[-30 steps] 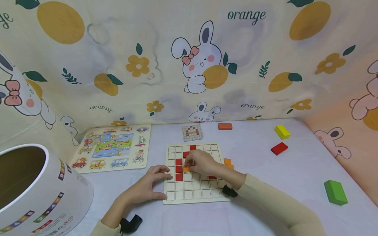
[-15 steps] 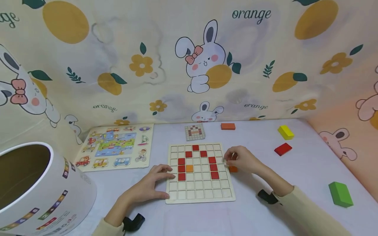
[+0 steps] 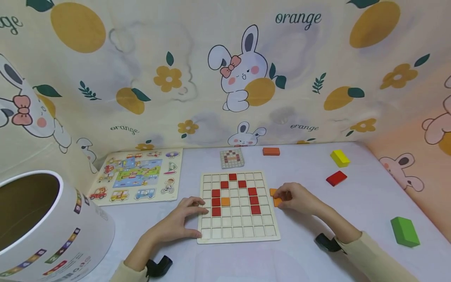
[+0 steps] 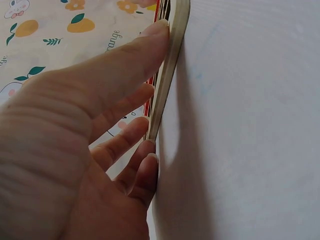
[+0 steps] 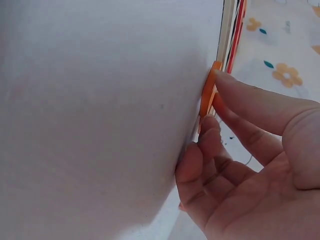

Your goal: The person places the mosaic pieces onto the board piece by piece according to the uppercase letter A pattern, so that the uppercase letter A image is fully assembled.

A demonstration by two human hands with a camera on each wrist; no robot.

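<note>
A wooden grid board (image 3: 243, 232) lies mid-table, with red tiles (image 3: 216, 201) forming an arch and one orange tile (image 3: 225, 201) set inside its left leg. My left hand (image 3: 176, 221) rests against the board's left edge, fingers and thumb spread; in the left wrist view its thumb (image 4: 115, 67) and fingertips touch the rim. Just off the right edge, my right hand (image 3: 299, 199) pinches a loose orange tile (image 3: 277, 202) between thumb and fingers. Another orange tile (image 3: 273, 191) lies right behind it. The right wrist view shows the pinched tile (image 5: 207, 95) near the board's side.
Behind the board lie a small pattern card (image 3: 231, 158) and an orange block (image 3: 271, 151). A picture puzzle (image 3: 176, 172) is at back left, a large white tub (image 3: 81, 243) at front left. Yellow (image 3: 340, 158), red (image 3: 336, 178) and green (image 3: 405, 232) blocks lie to the right.
My right hand let go of an orange tile in the grid, withdrew rightward off the board, then came down onto a loose orange tile. The left hand stayed at the board's edge.
</note>
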